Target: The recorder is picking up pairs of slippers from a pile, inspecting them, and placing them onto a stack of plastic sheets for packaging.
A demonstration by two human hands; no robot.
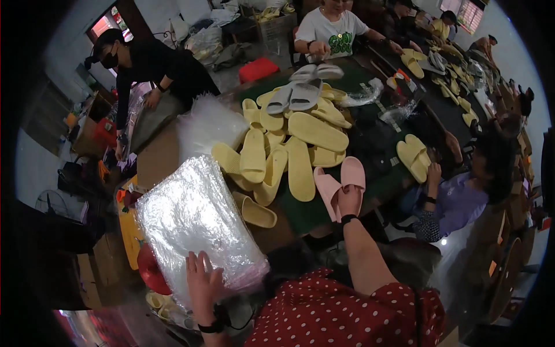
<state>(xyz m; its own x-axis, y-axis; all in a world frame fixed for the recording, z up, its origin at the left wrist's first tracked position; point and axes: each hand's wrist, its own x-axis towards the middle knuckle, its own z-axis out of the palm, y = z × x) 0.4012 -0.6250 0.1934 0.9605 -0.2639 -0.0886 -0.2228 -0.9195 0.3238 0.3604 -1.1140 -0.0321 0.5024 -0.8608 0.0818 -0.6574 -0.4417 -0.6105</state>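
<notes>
A pair of pink slippers [328, 186] is in my right hand [349, 202], whose fingers are closed around them at the front of the pile. My left hand [203, 282] lies over the near edge of a thick stack of clear plastic bags [193, 202], fingers stretched out and holding nothing. Just beyond the pink pair spreads a heap of yellow slippers [300, 168], stacked loosely at several angles. On top of that heap rests a pair of grey slippers [296, 95].
Another bundle of clear bags [211, 127] sits behind the stack. A person in purple [459, 199] at right touches yellow slippers [413, 156]. Across the table is a person in a white shirt [332, 34]; a person in black [156, 75] leans in at left. A red stool [258, 69] stands behind.
</notes>
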